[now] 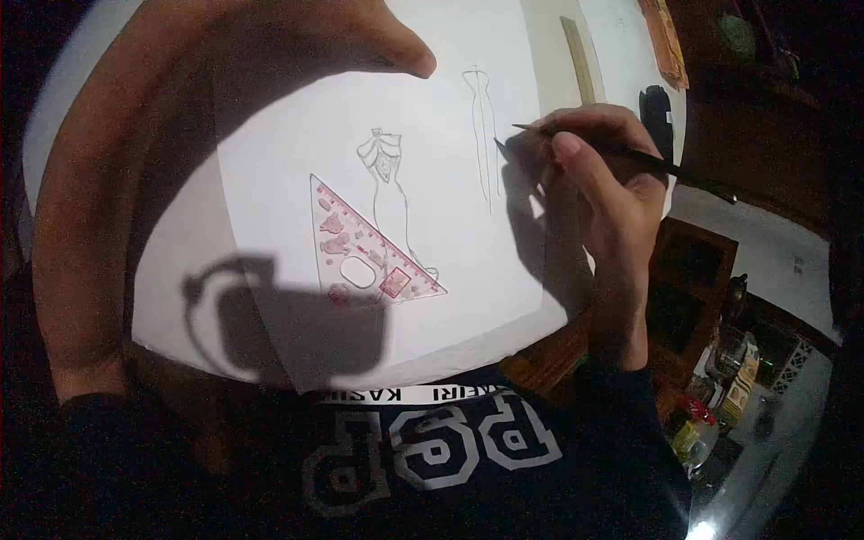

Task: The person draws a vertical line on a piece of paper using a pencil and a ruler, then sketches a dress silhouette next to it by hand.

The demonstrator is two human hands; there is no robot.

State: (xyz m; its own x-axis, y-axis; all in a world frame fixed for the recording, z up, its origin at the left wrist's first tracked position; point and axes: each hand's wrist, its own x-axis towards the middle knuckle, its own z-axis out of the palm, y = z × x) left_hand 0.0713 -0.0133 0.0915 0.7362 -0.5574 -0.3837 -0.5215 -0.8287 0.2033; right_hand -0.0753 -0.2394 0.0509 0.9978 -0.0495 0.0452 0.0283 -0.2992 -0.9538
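Observation:
My right hand [612,171] grips a dark pencil [670,166] between thumb and fingers. Its tip is just right of a slim figure outline [478,99], and the tip's shadow falls apart from it, so it seems raised off the paper. At the upper edge of the white paper [297,135] rests my left hand [382,36], thumb stretched out and the other fingers out of view. A second sketch, a gown on a dress form [387,193], is left of the outline. Over its lower part lies a clear set square [358,256] with pink markings.
A ruler [580,58] lies along the upper right of the table, with a black object [657,117] beside it. An orange item [663,40] sits at the far edge. Packets and bottles [711,405] stand at lower right. A cup-like shadow crosses the paper.

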